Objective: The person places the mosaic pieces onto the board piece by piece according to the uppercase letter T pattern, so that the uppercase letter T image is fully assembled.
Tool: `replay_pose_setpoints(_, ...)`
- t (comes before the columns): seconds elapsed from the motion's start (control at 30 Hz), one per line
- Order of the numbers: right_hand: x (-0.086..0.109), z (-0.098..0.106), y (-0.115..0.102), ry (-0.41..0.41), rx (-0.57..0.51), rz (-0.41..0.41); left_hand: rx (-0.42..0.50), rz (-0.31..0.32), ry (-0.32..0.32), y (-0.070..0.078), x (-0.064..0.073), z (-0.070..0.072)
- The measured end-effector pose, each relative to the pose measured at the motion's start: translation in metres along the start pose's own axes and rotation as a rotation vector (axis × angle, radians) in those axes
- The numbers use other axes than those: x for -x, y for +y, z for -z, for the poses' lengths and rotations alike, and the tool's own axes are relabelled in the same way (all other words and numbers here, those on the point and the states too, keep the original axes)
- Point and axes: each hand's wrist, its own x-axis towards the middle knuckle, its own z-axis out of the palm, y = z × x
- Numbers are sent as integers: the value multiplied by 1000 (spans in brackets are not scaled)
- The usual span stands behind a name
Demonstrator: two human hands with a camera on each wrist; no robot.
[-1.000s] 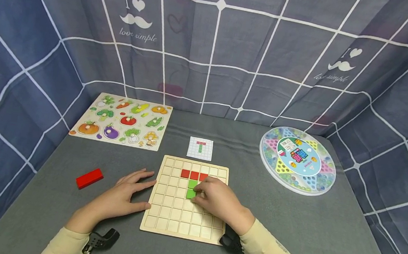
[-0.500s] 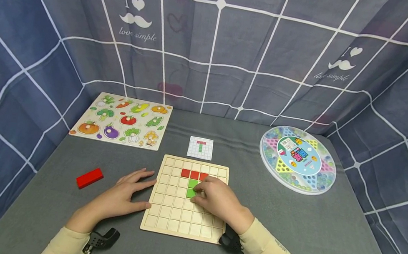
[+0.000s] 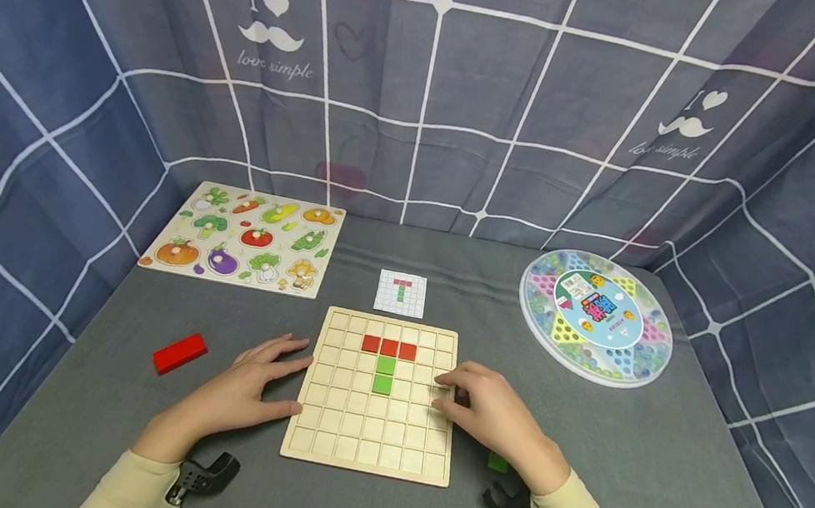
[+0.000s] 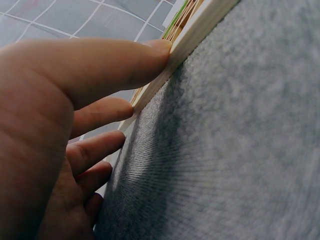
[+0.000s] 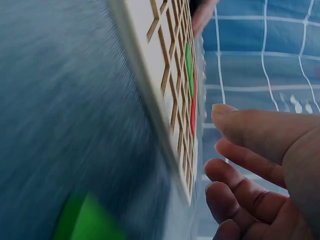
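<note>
A wooden grid board (image 3: 348,430) lies before me with a row of red squares (image 3: 389,347) and two green squares (image 3: 383,375) beneath the middle one. My left hand (image 3: 244,395) is spread beside the board, its thumb and index fingertip at the left edge. My right hand (image 3: 495,411) is over the right edge, thumb and index finger apart with nothing between them in the right wrist view. Partly hidden under the right wrist, a green block (image 3: 498,462) lies on the table; it also shows as a blurred green block (image 5: 87,220) in the right wrist view.
Behind the board lies a small pattern card (image 3: 400,293) with a red and green T. A red block (image 3: 180,354) lies left of my left hand. Farther back are a vegetable puzzle board (image 3: 277,273) and a round game box (image 3: 596,317), before a grid-patterned curtain (image 3: 378,49).
My right hand has left the green squares and moved right to the board's edge, uncovering both squares and the third red one. The green block now shows under the wrist. My left hand stays put.
</note>
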Motion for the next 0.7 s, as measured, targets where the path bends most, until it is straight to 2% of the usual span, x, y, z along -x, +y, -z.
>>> replay_pose_setpoints(0.33,58,20,22,55,11,-156,-4,3,0,1,0,1)
replay_pose_setpoints(0.7,95,22,25,65,7,-209,2,2,4,2,0,0)
